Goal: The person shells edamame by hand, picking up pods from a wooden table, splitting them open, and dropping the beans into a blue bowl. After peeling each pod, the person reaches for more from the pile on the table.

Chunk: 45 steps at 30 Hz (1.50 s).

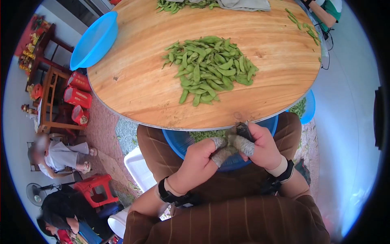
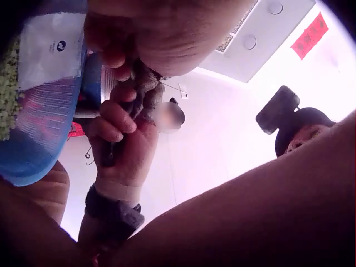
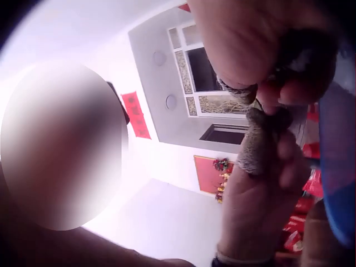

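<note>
Both hands meet over a blue basin [image 1: 172, 143] on the person's lap, with shelled green beans [image 1: 208, 135] inside it. Grey wraps cover the thumb and a finger of the left hand [image 1: 197, 160]; similar wrapping and a dark cover show on the right hand [image 1: 265, 148]. Their tips pinch a small soybean pod, a thin greenish sliver [image 3: 257, 104] in the right wrist view, mostly hidden by the fingers. The right hand's other fingers curl toward its palm in the left wrist view. Beyond the hands, a heap of green soybean pods [image 1: 211, 69] lies on the round wooden table [image 1: 138, 81].
An empty-looking blue basin [image 1: 95, 40] stands at the table's left edge. More pods [image 1: 180, 5] and a grey cloth [image 1: 245, 4] lie at the far side. Another blue basin [image 1: 309, 107] is low on the right. A white tub [image 1: 138, 168] and red stool [image 1: 95, 189] stand left.
</note>
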Tool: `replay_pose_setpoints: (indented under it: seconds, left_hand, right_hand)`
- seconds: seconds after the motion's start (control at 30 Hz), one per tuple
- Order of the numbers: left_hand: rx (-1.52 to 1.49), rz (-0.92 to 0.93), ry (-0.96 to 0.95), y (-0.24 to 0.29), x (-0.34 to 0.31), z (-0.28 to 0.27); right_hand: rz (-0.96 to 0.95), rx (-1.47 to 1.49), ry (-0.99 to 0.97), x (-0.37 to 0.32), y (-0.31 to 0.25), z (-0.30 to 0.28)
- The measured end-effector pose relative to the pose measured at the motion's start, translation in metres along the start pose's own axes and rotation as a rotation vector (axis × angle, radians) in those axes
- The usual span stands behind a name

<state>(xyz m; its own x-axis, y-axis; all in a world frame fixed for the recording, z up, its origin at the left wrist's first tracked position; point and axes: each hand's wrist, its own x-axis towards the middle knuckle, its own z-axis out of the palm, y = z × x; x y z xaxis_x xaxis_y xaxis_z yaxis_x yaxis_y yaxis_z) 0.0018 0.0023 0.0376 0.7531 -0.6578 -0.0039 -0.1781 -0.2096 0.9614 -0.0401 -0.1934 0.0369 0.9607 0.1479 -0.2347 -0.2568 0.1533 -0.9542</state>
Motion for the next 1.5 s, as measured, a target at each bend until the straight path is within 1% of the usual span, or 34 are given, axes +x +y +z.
replay_pose_setpoints:
  seconds: [0.03,0.07,0.13,0.27,0.33,0.37,0.43,0.47,0.53,0.57,0.63,0.67,0.73,0.77,0.83,0.87,0.93,0.97,1.03,1.07,1.13,1.17,1.23,1.27,1.33,1.37,1.43,1.5]
  left_hand:
    - [-0.023,0.063,0.028,-0.005,0.001,0.001]
    - [-0.025,0.061,0.029,-0.006,0.001,0.000]
    - [-0.054,0.007,0.043,-0.007,0.000,-0.002]
    - [0.040,0.013,0.014,-0.010,0.002,-0.003]
    - [0.092,0.048,0.024,-0.013,0.002,-0.003]
    - [0.091,0.047,0.023,-0.012,0.003,-0.004]
    - [0.264,0.140,0.068,-0.007,0.004,-0.009]
    - [0.263,0.139,0.067,-0.004,0.004,-0.012]
    - [0.665,0.377,0.061,0.000,0.005,-0.019]
    - [0.661,0.382,0.058,0.000,0.006,-0.020]
    - [0.706,0.494,0.041,-0.002,0.008,-0.022]
    - [0.705,0.496,0.039,0.000,0.009,-0.021]
    - [-0.245,-0.235,-0.177,0.004,0.006,-0.021]
    - [-0.248,-0.239,-0.169,-0.004,0.002,-0.015]
    - [-1.365,-0.419,-0.315,-0.031,-0.005,-0.001]
    - [-1.364,-0.428,-0.314,-0.038,-0.008,0.004]
    - [-1.467,-0.359,-0.383,-0.041,-0.009,0.010]
    - [-1.472,-0.364,-0.382,-0.043,-0.009,0.008]
    - [-0.898,-0.381,-0.243,-0.044,-0.006,-0.002]
    - [-0.896,-0.382,-0.244,-0.041,-0.006,-0.004]
    - [-0.248,-0.145,-0.070,-0.032,-0.005,-0.008]
    - [-0.244,-0.146,-0.074,-0.030,-0.005,-0.010]
    - [0.336,0.137,0.023,-0.028,-0.005,-0.014]
    - [0.339,0.138,0.020,-0.026,-0.005,-0.014]
    - [-0.020,-0.063,-0.061,-0.023,-0.008,-0.011]
    - [-0.021,-0.063,-0.062,-0.027,-0.010,-0.009]
    - [-1.360,-0.448,-0.339,-0.042,-0.016,-0.004]
    - [-1.385,-0.440,-0.363,-0.051,-0.013,0.001]
  right_hand:
    - [0.007,-0.047,-0.016,-0.001,0.003,-0.001]
    - [0.010,-0.048,-0.017,-0.002,0.003,0.000]
    - [-0.156,-0.241,0.011,-0.007,0.000,0.003]
    - [-0.099,-0.308,-0.059,-0.011,0.002,0.000]
    - [-0.245,-0.359,-0.092,-0.006,0.013,-0.003]
    - [-0.244,-0.358,-0.092,-0.007,0.010,-0.003]
    - [0.013,-0.034,-0.138,-0.008,-0.001,-0.002]
    - [0.014,-0.034,-0.137,-0.008,-0.001,-0.004]
    - [0.238,0.255,-0.196,-0.006,0.002,-0.008]
    - [0.237,0.254,-0.189,-0.007,0.003,-0.010]
    - [0.350,0.461,-0.245,-0.006,0.006,-0.011]
    - [0.349,0.461,-0.243,-0.006,0.008,-0.012]
    - [0.403,0.683,-0.341,-0.009,0.013,-0.012]
    - [0.410,0.682,-0.347,-0.010,0.015,-0.009]
    - [0.275,0.728,-0.366,-0.010,0.022,0.001]
    - [0.276,0.737,-0.365,-0.011,0.023,0.002]
    - [0.164,0.579,-0.409,-0.010,0.024,0.002]
    - [0.170,0.582,-0.406,-0.010,0.021,-0.001]
    - [0.358,0.519,-0.275,-0.010,0.014,-0.006]
    - [0.357,0.521,-0.274,-0.009,0.013,-0.007]
    - [0.446,0.499,-0.216,-0.009,0.013,-0.007]
    - [0.443,0.504,-0.215,-0.008,0.012,-0.007]
    - [0.503,0.503,-0.200,-0.007,0.011,-0.006]
    - [0.500,0.506,-0.200,-0.007,0.012,-0.006]
    - [0.467,0.497,-0.249,-0.008,0.015,-0.008]
    - [0.467,0.497,-0.248,-0.011,0.017,-0.005]
    - [0.476,0.842,-0.369,-0.018,0.021,0.002]
    - [0.482,0.881,-0.356,-0.017,0.029,0.002]
